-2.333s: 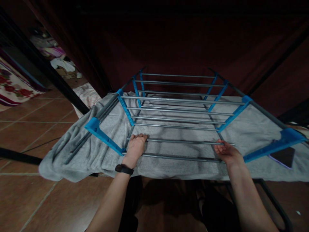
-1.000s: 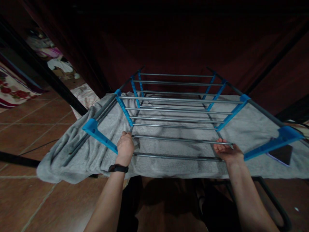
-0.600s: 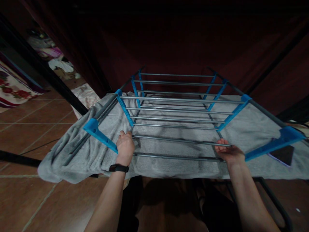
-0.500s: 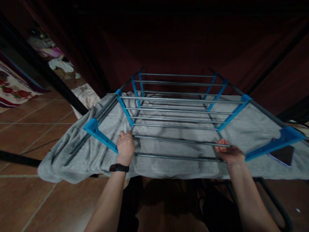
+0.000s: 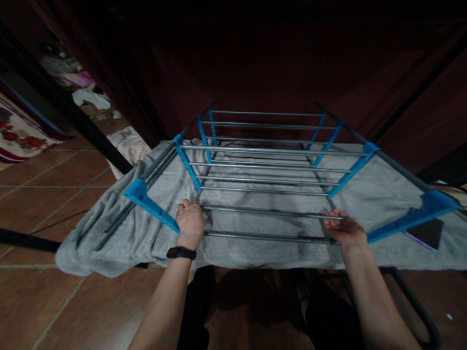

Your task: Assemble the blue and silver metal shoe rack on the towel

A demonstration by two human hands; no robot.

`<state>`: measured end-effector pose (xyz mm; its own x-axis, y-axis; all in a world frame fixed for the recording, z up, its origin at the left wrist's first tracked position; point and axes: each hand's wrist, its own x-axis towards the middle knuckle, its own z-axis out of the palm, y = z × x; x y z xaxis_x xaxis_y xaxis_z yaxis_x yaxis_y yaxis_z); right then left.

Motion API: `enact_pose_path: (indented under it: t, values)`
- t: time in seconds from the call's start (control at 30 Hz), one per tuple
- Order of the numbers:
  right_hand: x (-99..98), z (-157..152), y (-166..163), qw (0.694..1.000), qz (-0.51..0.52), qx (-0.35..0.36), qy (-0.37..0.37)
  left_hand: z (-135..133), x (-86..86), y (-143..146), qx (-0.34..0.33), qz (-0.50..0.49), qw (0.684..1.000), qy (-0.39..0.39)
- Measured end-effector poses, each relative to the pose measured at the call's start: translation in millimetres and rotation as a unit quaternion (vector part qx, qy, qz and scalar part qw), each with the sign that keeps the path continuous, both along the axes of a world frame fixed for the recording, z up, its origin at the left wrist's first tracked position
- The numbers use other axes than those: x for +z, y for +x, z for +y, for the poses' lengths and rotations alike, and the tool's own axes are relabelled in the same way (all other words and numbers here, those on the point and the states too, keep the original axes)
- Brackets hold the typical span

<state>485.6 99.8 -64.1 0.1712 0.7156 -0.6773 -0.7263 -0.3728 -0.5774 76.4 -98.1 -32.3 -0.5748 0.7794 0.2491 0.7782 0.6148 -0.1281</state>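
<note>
A shelf frame of grey metal rods [image 5: 270, 180] and blue plastic side brackets [image 5: 149, 204] lies on a grey towel [image 5: 124, 233] in front of me. My left hand [image 5: 189, 221], with a black band on its wrist, is closed round the left end of the second-nearest rod beside a blue bracket. My right hand [image 5: 343, 228] curls its fingers round the right end of that rod [image 5: 270, 212]. The nearest rod [image 5: 266, 237] runs between my two wrists.
A dark phone [image 5: 425, 233] lies on the towel at the right, under a blue bracket. Dark red curtains hang behind the frame. Brown floor tiles, a black bar and a pile of clothes [image 5: 87, 95] are at the left. A flowered rug [image 5: 18, 138] lies far left.
My left hand slid left along the rod to its end by the blue bracket and closed there. My right hand stayed at the right end. The frame barely moved.
</note>
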Motion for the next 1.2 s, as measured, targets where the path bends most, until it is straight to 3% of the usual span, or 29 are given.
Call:
enact_pose_path:
  t: [0.5, 0.77, 1.2]
  values:
    - [2.1, -1.1, -0.5, 1.000, 0.012, -0.001, -0.012, 1.2, 7.5, 8.8, -0.002, 0.010, 1.000, -0.003]
    - [4.0, -2.5, -2.0, 1.000, 0.008, 0.002, -0.015, 3.4, 5.8, 12.2, -0.034, 0.008, 0.999, 0.003]
    - [6.3, -3.8, -5.1, 1.000, 0.012, 0.005, -0.020, 17.3, 2.9, 51.4, -0.104, -0.019, 0.994, -0.004]
